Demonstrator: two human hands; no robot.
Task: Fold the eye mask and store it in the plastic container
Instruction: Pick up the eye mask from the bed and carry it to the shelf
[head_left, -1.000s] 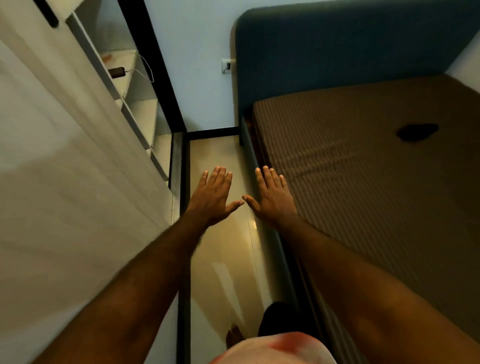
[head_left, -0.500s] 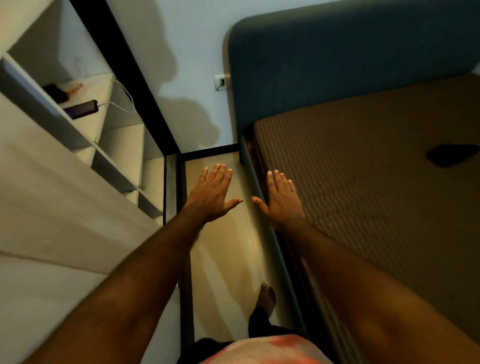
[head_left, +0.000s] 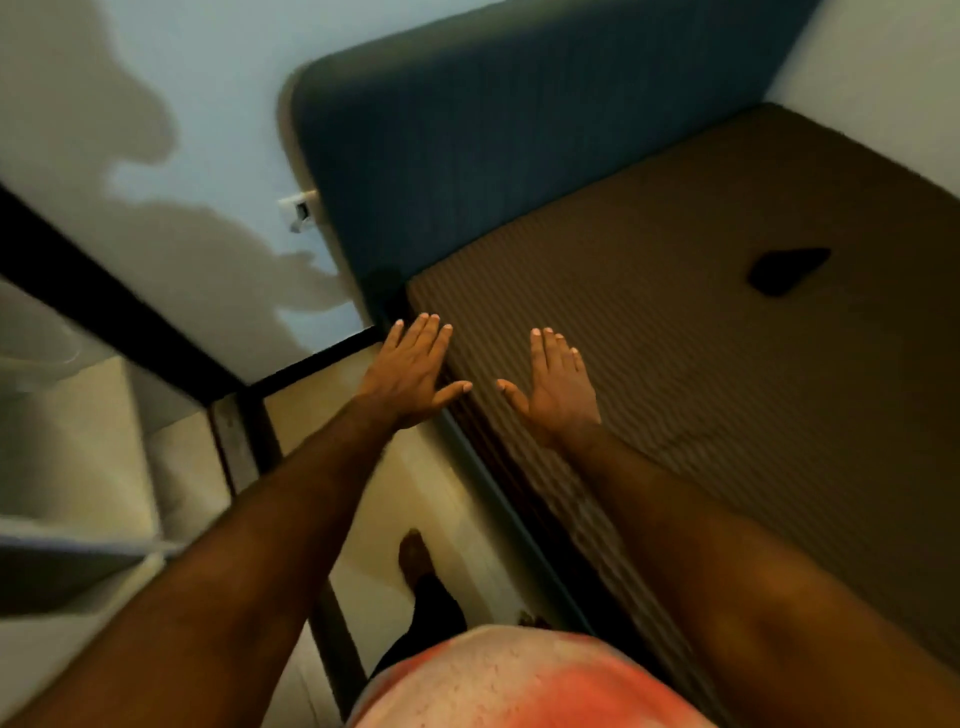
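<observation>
**A:** so where's the eye mask (head_left: 787, 270)?

**B:** It's the dark blob at the right of the frame, lying loose on the striped mattress (head_left: 727, 441). Probably just waiting to be picked up. No plastic container in view.

**A:** and the hands?

**B:** Left hand (head_left: 410, 374) and right hand (head_left: 558, 395) are mid-frame, fingers straight, palms down, holding nothing. Both are well apart from the mask. Looks like a ready pose to me.
</observation>
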